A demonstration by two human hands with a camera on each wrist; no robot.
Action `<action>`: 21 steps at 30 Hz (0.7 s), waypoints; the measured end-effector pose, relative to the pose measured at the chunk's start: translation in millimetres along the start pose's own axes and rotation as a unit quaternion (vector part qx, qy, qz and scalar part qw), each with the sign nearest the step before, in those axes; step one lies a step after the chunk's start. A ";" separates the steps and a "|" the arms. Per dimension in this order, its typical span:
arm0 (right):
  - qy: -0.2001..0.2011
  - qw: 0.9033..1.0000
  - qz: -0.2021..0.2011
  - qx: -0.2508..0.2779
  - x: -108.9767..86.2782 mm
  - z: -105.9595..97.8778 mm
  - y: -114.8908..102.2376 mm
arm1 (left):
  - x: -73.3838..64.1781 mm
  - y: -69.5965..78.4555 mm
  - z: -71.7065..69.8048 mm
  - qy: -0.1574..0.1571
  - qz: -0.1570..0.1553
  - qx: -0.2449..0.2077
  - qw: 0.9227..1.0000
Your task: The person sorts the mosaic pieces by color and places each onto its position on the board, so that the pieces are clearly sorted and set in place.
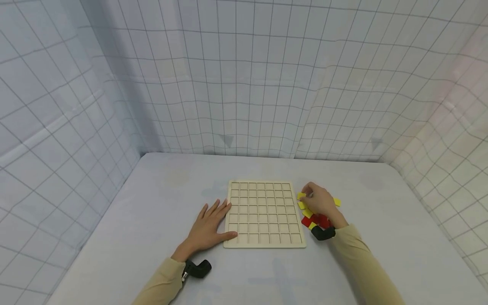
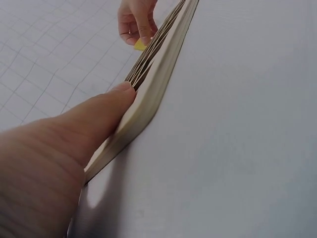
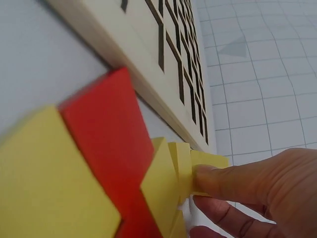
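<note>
Your left hand (image 1: 207, 228) lies spread at the left edge of the board (image 1: 263, 217), thumb over its rim; your right hand (image 1: 321, 202) pinches a yellow tile (image 3: 213, 159) just beyond the board's right edge, near some red tiles (image 3: 111, 134). You seem to be picking up; next calls for a clean lift. Whether it's already raised, you can't quite tell.

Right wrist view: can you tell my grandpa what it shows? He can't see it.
Close up, a right hand pinches a yellow tile. More yellow tiles and red tiles lie beside a pale grid board.
</note>
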State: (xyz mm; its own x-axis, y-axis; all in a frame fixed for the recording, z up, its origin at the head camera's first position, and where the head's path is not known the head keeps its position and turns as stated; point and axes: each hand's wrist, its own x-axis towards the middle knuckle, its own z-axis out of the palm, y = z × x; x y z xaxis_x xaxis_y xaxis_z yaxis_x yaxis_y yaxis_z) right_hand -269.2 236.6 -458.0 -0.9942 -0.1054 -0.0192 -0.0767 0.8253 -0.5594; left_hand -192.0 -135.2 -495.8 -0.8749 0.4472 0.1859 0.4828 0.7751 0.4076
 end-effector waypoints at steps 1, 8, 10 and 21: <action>-0.001 1.000 0.003 0.005 -0.2 0.0 0.4 | -0.1 0.9 -0.2 0.002 0.000 0.001 1.000; 0.020 0.999 -0.014 0.032 1.6 -2.0 3.9 | 0.6 4.5 -0.2 0.005 -0.006 0.013 1.000; 0.046 0.998 -0.041 0.034 3.7 -1.3 4.3 | 1.5 4.2 0.5 0.006 -0.008 0.015 1.000; 0.043 0.985 -0.058 0.156 15.9 13.7 -26.4 | 13.0 5.2 0.3 -0.006 -0.017 0.027 0.999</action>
State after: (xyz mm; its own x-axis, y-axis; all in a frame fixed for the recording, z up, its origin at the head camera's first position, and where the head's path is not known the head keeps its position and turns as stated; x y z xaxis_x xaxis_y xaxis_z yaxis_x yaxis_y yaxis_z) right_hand -282.0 205.5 -454.9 -0.9838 -0.1305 0.1227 -0.1769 0.5990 -0.7810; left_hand -200.8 -125.3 -491.5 -0.8902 0.4261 0.1615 0.4550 0.8128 0.3638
